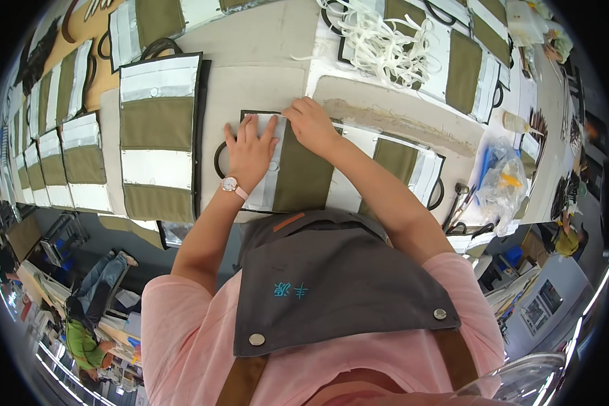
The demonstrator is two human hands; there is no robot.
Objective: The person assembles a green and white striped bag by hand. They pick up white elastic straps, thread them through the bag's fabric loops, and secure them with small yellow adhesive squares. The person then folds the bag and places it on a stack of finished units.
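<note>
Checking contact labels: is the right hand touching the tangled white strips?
Apart: the head view shows pale worktop between the right hand and the tangled white strips.

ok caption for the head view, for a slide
Left hand and right hand touch a green-and-white panel on a table, white strips heaped beyond.

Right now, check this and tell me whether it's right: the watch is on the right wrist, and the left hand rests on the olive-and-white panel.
Not quite. The watch is on the left wrist, not the right, as the head view shows. The rest stands: the left hand rests on the olive-and-white panel.
</note>
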